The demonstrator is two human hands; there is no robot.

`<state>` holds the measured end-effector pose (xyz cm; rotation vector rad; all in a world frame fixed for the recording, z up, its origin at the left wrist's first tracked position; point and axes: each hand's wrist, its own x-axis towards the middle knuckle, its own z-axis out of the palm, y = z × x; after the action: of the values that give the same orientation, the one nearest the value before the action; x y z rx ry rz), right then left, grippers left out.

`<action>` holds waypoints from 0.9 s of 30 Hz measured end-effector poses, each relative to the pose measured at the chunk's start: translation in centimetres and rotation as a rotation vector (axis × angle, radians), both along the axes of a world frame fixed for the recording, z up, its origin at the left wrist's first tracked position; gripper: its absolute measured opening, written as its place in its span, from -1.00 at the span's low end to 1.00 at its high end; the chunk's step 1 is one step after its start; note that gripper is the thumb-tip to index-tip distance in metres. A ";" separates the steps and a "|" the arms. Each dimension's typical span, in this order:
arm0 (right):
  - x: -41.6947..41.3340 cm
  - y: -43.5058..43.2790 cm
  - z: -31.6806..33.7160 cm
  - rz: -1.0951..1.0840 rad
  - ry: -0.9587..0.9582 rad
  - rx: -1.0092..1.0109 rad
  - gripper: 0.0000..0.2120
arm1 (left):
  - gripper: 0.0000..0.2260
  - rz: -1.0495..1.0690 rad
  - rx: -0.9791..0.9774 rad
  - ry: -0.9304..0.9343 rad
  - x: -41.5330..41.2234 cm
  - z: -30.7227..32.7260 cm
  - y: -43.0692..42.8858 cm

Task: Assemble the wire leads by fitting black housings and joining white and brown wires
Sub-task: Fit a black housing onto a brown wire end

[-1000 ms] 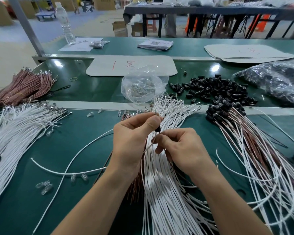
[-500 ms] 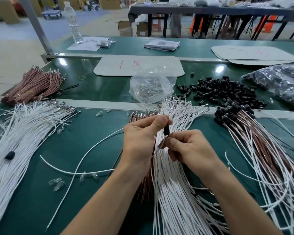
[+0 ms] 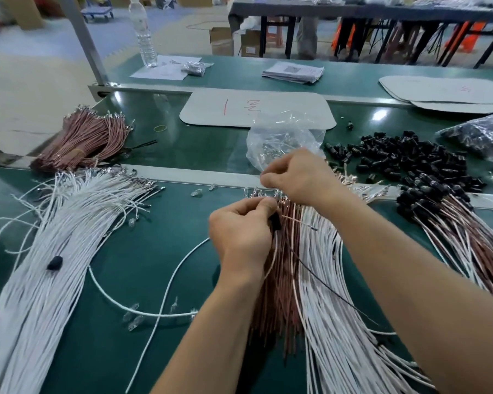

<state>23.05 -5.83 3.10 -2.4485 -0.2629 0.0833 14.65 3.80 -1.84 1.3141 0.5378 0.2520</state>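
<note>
Glossy green bench top [image 3: 143, 268], crinkled clear plastic bag [image 3: 282, 137], matt black plastic housings [image 3: 404, 155], shiny metal wire tips [image 3: 143, 183]

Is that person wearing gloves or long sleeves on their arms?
No gloves: the left hand and right hand are bare, with no rings showing. The left forearm and right forearm are bare too, with no sleeves, watch or bracelets in view.

table [image 3: 143, 265] dark green | white wires [image 3: 325, 308] plain white | brown wires [image 3: 279, 280] coppery pink-brown | black housing [image 3: 275, 223] matte black | housings pile [image 3: 410, 157] black, glossy | finished leads [image 3: 461, 240] white and brown mixed — black caps | card [image 3: 256, 109] off-white, red marks | bag [image 3: 282, 137] clear | rubber band [image 3: 160, 127] yellow
</note>
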 end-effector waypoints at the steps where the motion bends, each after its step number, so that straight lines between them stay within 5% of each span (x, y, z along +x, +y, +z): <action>1: 1.1 1.0 -0.3 0.044 0.017 -0.064 -0.88 | -0.89 0.013 -0.015 -0.002 0.0 0.0 0.2; 5: 3.0 3.7 -1.8 0.136 -0.030 -0.216 -0.88 | -0.82 0.029 -0.033 -0.003 0.0 0.2 0.9; 13: 3.2 3.7 -3.7 0.106 -0.121 -0.082 -0.87 | -0.86 -0.003 -0.032 0.003 0.0 0.4 1.0; 16: 2.1 2.1 -3.2 -0.024 -0.133 0.133 -0.88 | -0.87 -0.095 -0.023 0.014 -0.2 0.5 0.8; 20: -1.8 -2.2 -1.7 -0.111 0.039 0.678 -0.84 | -0.88 -0.283 0.054 -0.009 -0.6 0.7 -0.1; 27: -9.5 -8.1 -1.8 -0.260 0.047 0.985 -0.88 | -0.85 -0.475 0.402 -0.099 -1.6 0.8 -2.1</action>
<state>13.51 -13.94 1.31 -1.4774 0.0463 -0.0875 13.05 1.71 -1.05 1.7661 0.0782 0.0276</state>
